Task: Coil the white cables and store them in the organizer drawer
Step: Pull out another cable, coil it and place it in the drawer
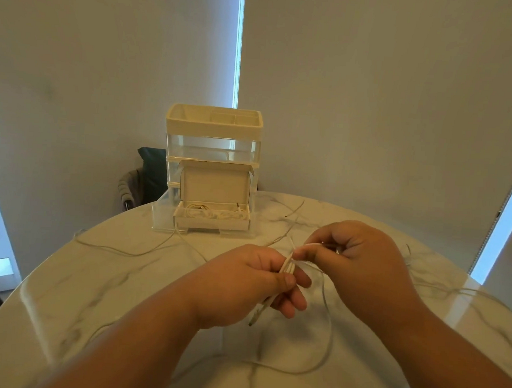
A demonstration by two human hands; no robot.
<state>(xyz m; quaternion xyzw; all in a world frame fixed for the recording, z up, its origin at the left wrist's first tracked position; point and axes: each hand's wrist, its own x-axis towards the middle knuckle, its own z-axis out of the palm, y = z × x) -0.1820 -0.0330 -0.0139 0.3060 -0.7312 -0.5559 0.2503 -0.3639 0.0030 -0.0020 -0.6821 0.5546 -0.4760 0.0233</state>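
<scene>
My left hand (252, 279) grips several folded strands of a white cable (327, 324) between thumb and fingers; a plug end pokes out below the hand. My right hand (356, 254) pinches the same cable just to the right, fingertips close to the left hand. The cable's slack hangs in a loop down onto the marble table (93, 289). At the back stands the clear organizer (212, 149), its bottom drawer (163, 215) pulled out. In the drawer sits an open white box (214, 221) with coiled white cables inside.
Other loose white cables trail over the table: one on the left (119, 250), one near the organizer's right (289, 223), one at the right edge (441, 287). A dark chair (148, 172) stands behind the table. Wall and blinds lie beyond.
</scene>
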